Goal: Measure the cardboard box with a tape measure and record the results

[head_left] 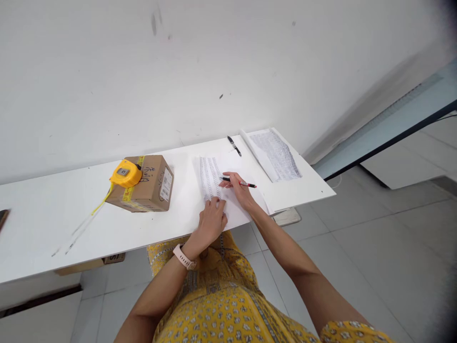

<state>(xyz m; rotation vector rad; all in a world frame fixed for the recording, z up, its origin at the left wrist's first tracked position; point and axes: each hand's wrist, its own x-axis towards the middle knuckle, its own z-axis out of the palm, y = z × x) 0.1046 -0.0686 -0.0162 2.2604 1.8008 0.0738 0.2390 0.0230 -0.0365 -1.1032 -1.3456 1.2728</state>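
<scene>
A sheet of paper (238, 212) with rows of handwriting on its left part lies on the white table. In my right hand (240, 191) is a pen (247, 184) with a dark front and a red rear, its tip pointing left over the written rows. My left hand (212, 220) rests on the lower left part of the sheet, its fingers slightly bent and apart, holding nothing. To the left stands a taped cardboard box (152, 186) with a label and black marker writing. On top of it sits a yellow tape measure (125, 173), its strip hanging over the side.
A second, black pen (234, 146) lies behind the sheet. Farther right are papers (276, 155) densely covered in writing. The white table (64, 214) runs along the wall and ends at the right, with tiled floor beyond. A dark-edged panel (385, 124) stands at the right.
</scene>
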